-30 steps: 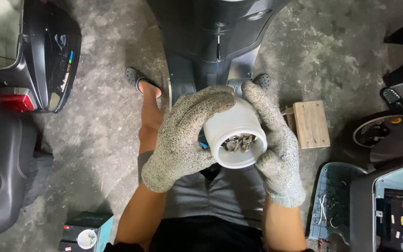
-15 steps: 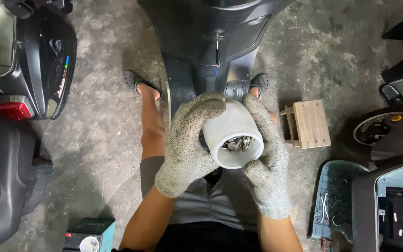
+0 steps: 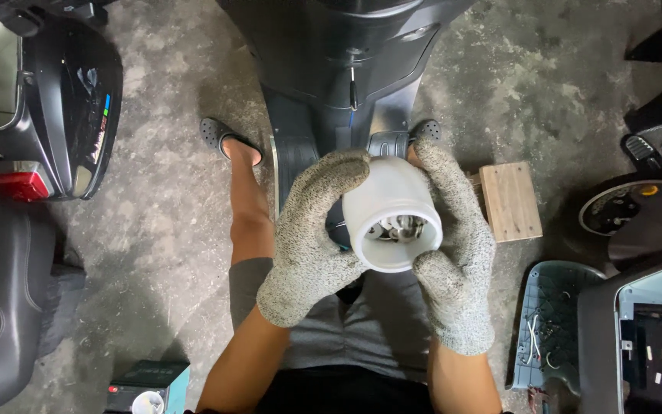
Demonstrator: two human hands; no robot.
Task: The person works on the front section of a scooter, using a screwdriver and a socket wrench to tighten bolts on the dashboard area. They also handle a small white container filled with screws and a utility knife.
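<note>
1. Left hand in a grey knit glove, wrapped round the left wall of a white plastic jar, fingers curled over the far end. Probably gripped that way to keep the smooth plastic from slipping.
2. Right hand, same kind of glove, clamped on the jar's right wall with the thumb under the rim. So both closed on the one jar, none free.
3. Jar held up above the lap, between the knees, mouth tipped toward the camera, likely so the shiny metal bits inside stayed visible. Couldn't tell exactly what the bits were.
4. Just beyond the jar, dark scooter body, with sandalled feet planted either side on the concrete floor.
5. Further out: small wooden block just right of the hands, pale blue tray of loose hardware lower right, another black scooter upper left.
</note>
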